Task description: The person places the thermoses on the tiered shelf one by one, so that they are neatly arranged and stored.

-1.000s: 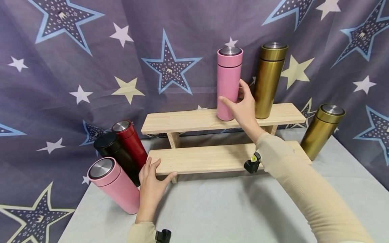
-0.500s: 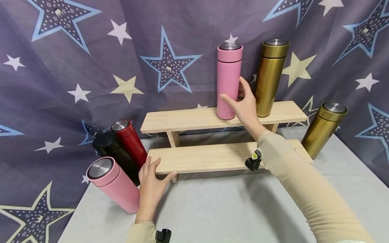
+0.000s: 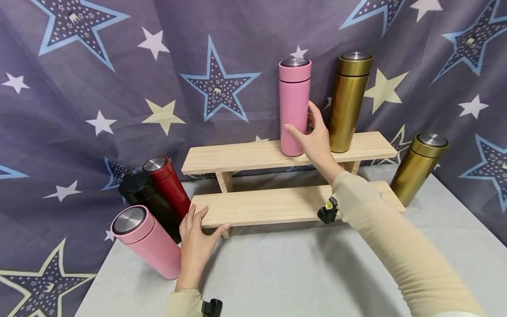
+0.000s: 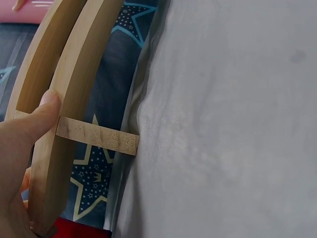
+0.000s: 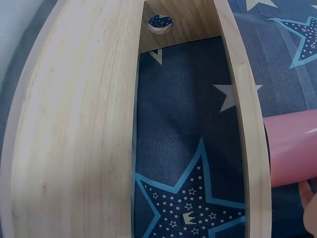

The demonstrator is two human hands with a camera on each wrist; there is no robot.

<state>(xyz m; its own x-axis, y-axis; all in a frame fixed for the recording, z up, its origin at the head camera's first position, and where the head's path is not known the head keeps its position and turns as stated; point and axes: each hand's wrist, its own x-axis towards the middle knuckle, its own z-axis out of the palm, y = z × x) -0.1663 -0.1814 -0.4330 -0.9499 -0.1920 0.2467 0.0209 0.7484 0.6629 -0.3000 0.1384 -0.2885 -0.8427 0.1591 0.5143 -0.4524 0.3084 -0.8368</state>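
My right hand (image 3: 317, 137) holds a pink thermos (image 3: 294, 105) low on its body, thumb in front and fingers round the right side. The thermos stands upright on the upper board of a two-step wooden shelf (image 3: 237, 155), its base also showing at that board in the right wrist view. Just right of this hand is a tall gold thermos (image 3: 350, 105) on the same board. My left hand (image 3: 197, 244) grips the left end of the lower board (image 3: 257, 207). In the left wrist view its thumb (image 4: 47, 106) lies against the board's front edge.
Left of the shelf, a red thermos (image 3: 168, 185), a black thermos (image 3: 148, 204) and another pink thermos (image 3: 152, 246) stand close together on the grey-covered table (image 3: 277, 273). A second gold thermos (image 3: 420, 169) stands at the right end. A star-patterned cloth (image 3: 237, 26) hangs behind.
The head view has shifted slightly. Both hands keep their hold, and the pink thermos stays in place on the upper board.
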